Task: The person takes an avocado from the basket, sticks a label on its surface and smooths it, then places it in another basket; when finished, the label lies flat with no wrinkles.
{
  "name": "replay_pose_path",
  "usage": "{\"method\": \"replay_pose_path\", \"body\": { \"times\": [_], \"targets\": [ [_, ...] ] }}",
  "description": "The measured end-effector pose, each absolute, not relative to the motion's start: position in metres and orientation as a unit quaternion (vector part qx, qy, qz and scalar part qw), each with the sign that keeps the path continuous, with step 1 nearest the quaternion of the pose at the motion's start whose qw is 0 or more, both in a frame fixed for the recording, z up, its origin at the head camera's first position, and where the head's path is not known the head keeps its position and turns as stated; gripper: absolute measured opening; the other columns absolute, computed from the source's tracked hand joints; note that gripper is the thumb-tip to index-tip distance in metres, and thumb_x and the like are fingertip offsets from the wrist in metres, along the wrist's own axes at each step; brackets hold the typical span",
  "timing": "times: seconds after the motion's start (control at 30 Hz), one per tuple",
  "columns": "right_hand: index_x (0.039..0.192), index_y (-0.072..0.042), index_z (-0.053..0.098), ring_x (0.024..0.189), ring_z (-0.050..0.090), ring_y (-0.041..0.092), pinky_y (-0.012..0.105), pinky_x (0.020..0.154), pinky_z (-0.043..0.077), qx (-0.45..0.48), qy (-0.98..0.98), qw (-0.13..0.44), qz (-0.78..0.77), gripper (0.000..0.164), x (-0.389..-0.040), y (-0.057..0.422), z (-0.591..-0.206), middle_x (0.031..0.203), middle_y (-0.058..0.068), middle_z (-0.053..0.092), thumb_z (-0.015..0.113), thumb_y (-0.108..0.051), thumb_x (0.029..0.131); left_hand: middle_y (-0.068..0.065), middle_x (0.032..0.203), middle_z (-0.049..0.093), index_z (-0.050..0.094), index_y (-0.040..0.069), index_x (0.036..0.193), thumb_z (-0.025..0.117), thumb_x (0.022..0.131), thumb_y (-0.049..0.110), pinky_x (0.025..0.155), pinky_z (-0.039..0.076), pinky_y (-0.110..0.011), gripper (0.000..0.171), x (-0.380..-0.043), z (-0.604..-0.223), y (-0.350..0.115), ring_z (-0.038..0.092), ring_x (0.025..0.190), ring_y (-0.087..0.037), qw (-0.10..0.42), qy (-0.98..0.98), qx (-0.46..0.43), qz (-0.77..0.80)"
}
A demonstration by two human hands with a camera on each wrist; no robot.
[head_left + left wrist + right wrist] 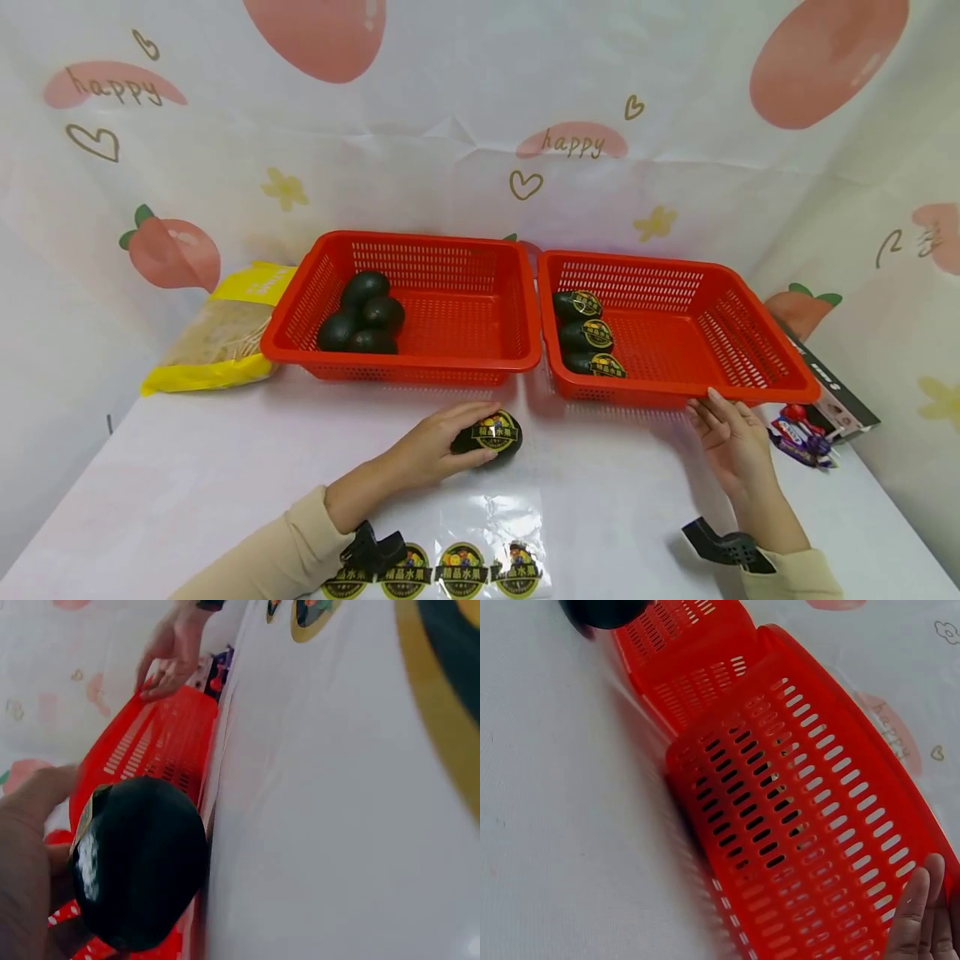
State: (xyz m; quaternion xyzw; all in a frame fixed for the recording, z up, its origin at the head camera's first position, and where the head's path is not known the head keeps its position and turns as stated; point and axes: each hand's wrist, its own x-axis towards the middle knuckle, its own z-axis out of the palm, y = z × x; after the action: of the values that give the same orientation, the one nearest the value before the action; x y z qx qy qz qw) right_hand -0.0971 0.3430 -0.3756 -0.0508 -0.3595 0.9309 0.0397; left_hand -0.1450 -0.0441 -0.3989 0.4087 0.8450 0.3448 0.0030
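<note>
In the head view my left hand [442, 442] grips a dark avocado [513, 450] from its left side, just over the white table. A round gold-and-black sticker [495, 432] with fruit and lettering faces up on the avocado. The left wrist view shows the avocado's dark underside [142, 862] up close. My right hand [738, 450] holds the front rim of the right red basket [667, 392], thumb over the edge and fingers against the outer wall. Three stickered avocados [587, 335] sit along that basket's left side.
A left red basket [405, 363] holds several plain avocados [365, 289]. A sticker sheet [461, 571] lies in front, partly under my left wrist. A yellow-edged bag [225, 325] leans at the left; wrapped candies [804, 437] and a dark box [840, 392] lie at the right.
</note>
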Motion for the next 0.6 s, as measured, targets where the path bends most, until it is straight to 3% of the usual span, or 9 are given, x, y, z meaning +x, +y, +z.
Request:
{"method": "replay_pose_path", "body": {
  "times": [0.13, 0.3, 0.43, 0.6],
  "targets": [
    [0.102, -0.003, 0.063, 0.084, 0.070, 0.022, 0.029, 0.077, 0.057, -0.051, -0.351, 0.043, 0.934, 0.020, -0.098, 0.343, -0.378, 0.100, 0.009, 0.071, 0.044, -0.006, 0.097, -0.006, 0.132, 0.052, 0.046, 0.011, 0.135, 0.075, 0.078, 0.036, 0.103, 0.041, -0.044, 0.069, -0.149, -0.394, -0.036, 0.048, 0.125, -0.023, 0.034, 0.867, 0.406, 0.287],
    [0.097, -0.001, 0.062, 0.082, 0.070, 0.022, 0.029, 0.075, 0.057, -0.033, -0.361, 0.059, 0.930, 0.019, -0.100, 0.341, -0.381, 0.095, 0.010, 0.071, 0.044, -0.005, 0.096, -0.001, 0.124, 0.057, 0.046, 0.014, 0.131, 0.078, 0.074, 0.031, 0.100, 0.044, -0.037, 0.068, -0.156, -0.378, -0.023, 0.053, 0.116, -0.016, 0.110, 0.863, 0.425, 0.251],
    [0.097, 0.000, 0.061, 0.081, 0.070, 0.022, 0.029, 0.075, 0.057, -0.024, -0.361, 0.071, 0.930, 0.018, -0.101, 0.340, -0.384, 0.094, 0.011, 0.071, 0.044, -0.004, 0.096, 0.001, 0.120, 0.060, 0.050, 0.014, 0.128, 0.080, 0.072, 0.032, 0.096, 0.045, -0.031, 0.065, -0.154, -0.346, -0.006, 0.054, 0.110, -0.013, 0.139, 0.838, 0.457, 0.262],
    [0.098, 0.001, 0.060, 0.081, 0.070, 0.023, 0.029, 0.075, 0.057, -0.005, -0.359, 0.082, 0.930, 0.018, -0.101, 0.341, -0.387, 0.095, 0.013, 0.071, 0.042, -0.003, 0.096, 0.003, 0.114, 0.060, 0.051, 0.017, 0.126, 0.079, 0.072, 0.039, 0.085, 0.047, -0.022, 0.064, -0.172, -0.294, 0.037, 0.055, 0.100, -0.009, 0.140, 0.830, 0.457, 0.288]
  ]
}}
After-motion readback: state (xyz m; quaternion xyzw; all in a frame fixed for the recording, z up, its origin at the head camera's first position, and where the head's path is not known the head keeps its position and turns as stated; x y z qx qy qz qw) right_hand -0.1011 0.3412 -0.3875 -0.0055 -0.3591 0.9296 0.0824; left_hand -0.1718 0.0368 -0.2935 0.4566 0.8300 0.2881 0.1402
